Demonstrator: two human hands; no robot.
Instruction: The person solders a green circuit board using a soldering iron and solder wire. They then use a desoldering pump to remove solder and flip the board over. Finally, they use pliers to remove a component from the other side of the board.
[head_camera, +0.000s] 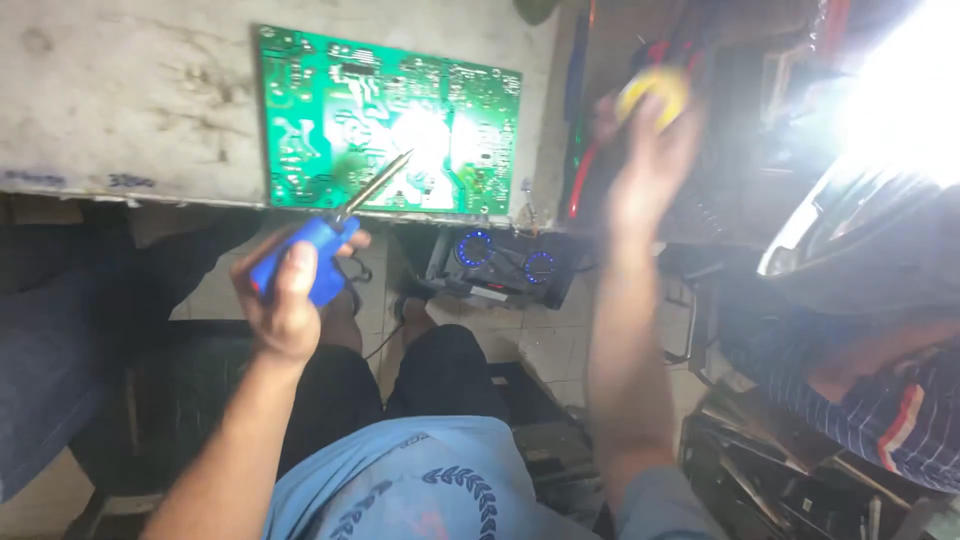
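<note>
My left hand (288, 298) grips the blue handle of a soldering iron (318, 252), whose metal tip reaches up over the lower middle of a green circuit board (300, 120). The board lies flat, solder side up, on a worn grey bench (120, 100) near its front edge. My right hand (645, 150) is raised to the right of the board, blurred, and closed around a small round yellow object (655, 88).
Under the bench stands a dark device with two glowing blue rings (505, 262). A person in a striped shirt (890, 400) sits at the right under a very bright light (900, 80). Cables and clutter fill the back right; metal parts lie low at the right.
</note>
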